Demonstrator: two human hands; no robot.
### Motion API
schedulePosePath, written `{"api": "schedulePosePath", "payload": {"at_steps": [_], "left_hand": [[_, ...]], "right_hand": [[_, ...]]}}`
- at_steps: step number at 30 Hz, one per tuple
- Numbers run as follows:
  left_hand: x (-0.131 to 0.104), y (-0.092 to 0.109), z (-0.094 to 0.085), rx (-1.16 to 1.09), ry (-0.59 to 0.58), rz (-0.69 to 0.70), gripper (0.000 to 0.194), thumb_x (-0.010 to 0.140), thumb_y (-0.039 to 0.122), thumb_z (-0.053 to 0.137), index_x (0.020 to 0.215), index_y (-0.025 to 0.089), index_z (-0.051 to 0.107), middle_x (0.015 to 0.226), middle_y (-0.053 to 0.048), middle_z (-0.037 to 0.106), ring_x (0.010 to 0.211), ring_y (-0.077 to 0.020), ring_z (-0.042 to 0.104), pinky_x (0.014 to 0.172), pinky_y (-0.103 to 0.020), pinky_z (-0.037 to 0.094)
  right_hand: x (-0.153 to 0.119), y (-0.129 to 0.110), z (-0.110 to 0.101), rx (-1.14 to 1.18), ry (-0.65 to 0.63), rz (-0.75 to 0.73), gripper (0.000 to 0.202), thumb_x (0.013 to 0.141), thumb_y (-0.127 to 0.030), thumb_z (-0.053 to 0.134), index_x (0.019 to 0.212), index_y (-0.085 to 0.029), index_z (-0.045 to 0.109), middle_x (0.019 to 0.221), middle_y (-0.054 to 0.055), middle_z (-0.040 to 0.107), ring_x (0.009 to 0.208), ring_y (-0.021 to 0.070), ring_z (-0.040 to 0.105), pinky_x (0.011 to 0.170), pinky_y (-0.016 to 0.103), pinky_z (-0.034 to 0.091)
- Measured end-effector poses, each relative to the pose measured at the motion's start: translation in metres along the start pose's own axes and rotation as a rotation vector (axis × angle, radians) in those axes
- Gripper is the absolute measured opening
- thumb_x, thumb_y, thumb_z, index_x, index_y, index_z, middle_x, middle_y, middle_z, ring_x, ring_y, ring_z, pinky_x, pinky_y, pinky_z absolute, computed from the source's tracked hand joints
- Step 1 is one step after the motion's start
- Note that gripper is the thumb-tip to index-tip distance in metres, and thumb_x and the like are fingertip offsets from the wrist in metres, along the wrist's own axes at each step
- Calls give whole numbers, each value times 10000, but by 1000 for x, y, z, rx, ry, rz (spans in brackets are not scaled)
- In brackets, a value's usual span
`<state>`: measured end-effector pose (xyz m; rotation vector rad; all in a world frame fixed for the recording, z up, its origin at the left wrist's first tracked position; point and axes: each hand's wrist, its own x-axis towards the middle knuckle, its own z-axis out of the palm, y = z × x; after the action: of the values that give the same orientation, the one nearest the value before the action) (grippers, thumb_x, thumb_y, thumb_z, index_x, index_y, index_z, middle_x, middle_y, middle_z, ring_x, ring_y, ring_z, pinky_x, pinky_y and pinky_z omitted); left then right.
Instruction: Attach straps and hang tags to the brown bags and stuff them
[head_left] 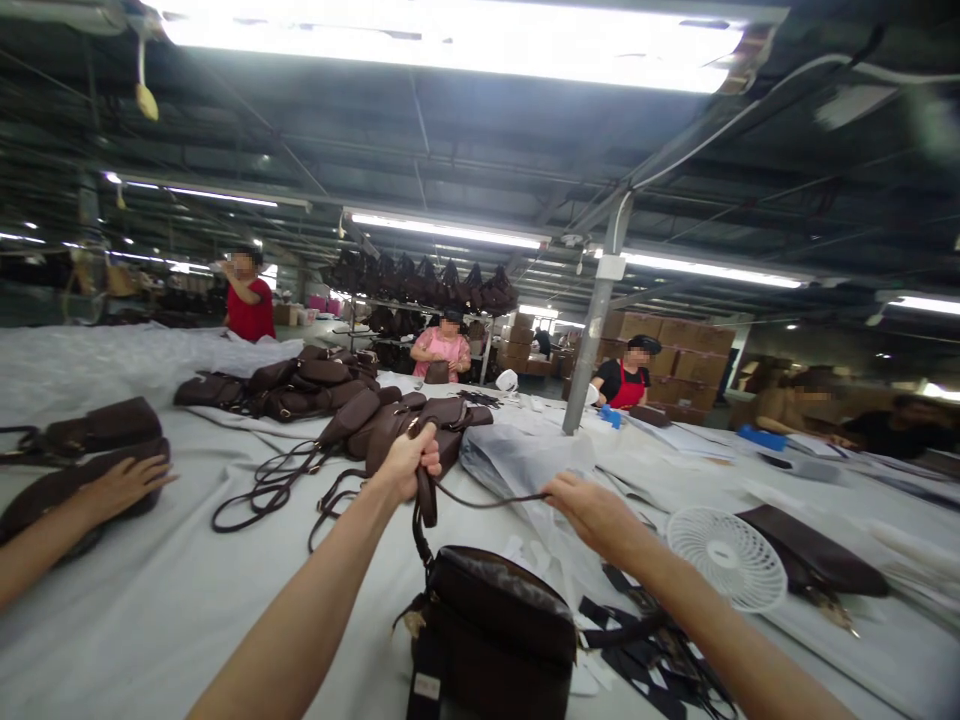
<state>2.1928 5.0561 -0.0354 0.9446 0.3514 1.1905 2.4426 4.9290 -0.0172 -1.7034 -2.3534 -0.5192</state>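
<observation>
My left hand (411, 462) is closed round a bundled dark brown strap (426, 495), just above an open brown bag (499, 625) at the bottom centre. A thin length of the strap runs across to my right hand (581, 505), whose fingers pinch its end. The bag stands with its top open, showing a grey lining, and a black tag with a white label hangs at its left side. Behind my left hand lies a pile of brown bags (375, 420) with loose straps.
Another person's hand (131, 487) rests on brown bags at the left. A white fan (726, 555), a brown pouch (814, 550) and black tags (637, 650) lie at the right. Beyond stand a grey post (592, 350) and several people.
</observation>
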Motion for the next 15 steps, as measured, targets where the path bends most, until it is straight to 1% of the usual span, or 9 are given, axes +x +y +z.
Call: {"api": "schedulePosePath", "payload": {"at_steps": [3, 5, 7, 9, 10, 11, 13, 15], "left_hand": [[-10, -11, 30, 142, -161, -89, 386, 634, 245, 842, 790, 154, 501, 575, 68, 490, 383, -14, 311, 388, -168, 262], [-16, -18, 50, 272, -269, -124, 379, 571, 141, 829, 829, 141, 551, 606, 45, 536, 404, -40, 374, 388, -183, 277], [-19, -20, 62, 471, -373, -117, 341, 556, 89, 768, 819, 151, 560, 609, 53, 530, 439, -65, 417, 395, -192, 295], [-19, -18, 66, 648, -445, -104, 286, 559, 88, 715, 784, 160, 554, 597, 62, 507, 459, -76, 417, 400, -198, 297], [-18, -17, 65, 699, -460, -104, 262, 563, 97, 702, 768, 163, 552, 582, 66, 494, 458, -79, 406, 399, -202, 289], [-16, -15, 63, 716, -461, -109, 248, 564, 100, 697, 757, 164, 554, 563, 68, 481, 455, -81, 395, 397, -206, 275], [-13, -10, 57, 734, -452, -110, 246, 562, 101, 698, 755, 166, 560, 533, 71, 473, 452, -87, 387, 398, -211, 250], [-11, -5, 50, 747, -445, -116, 252, 559, 109, 709, 758, 169, 568, 515, 72, 475, 453, -91, 389, 406, -214, 242]], "right_hand": [[16, -19, -14, -108, -17, -6, 240, 974, -264, 417, 936, -191, 642, 907, 65, 687, 799, 197, 651, 625, 260, 407], [30, -34, -23, -141, -15, -5, 253, 967, -260, 425, 916, -174, 658, 897, 85, 707, 800, 209, 658, 614, 267, 390], [41, -43, -28, -150, -10, -2, 261, 952, -263, 448, 872, -164, 676, 876, 100, 720, 790, 216, 661, 609, 272, 379], [46, -44, -30, -105, 4, -16, 245, 929, -280, 487, 831, -174, 685, 850, 88, 724, 772, 209, 659, 610, 269, 373], [46, -41, -30, -57, 23, -22, 223, 913, -289, 514, 817, -180, 682, 834, 74, 722, 761, 202, 654, 607, 264, 371], [45, -36, -29, 6, 44, -19, 186, 894, -289, 541, 815, -184, 674, 808, 58, 716, 740, 192, 647, 602, 258, 371], [39, -24, -28, 168, 62, 30, 102, 863, -251, 566, 851, -184, 642, 693, 13, 680, 654, 165, 622, 582, 242, 374], [32, -12, -28, 307, 37, 65, 75, 870, -211, 536, 877, -185, 606, 599, -26, 633, 587, 144, 592, 584, 234, 392]]}}
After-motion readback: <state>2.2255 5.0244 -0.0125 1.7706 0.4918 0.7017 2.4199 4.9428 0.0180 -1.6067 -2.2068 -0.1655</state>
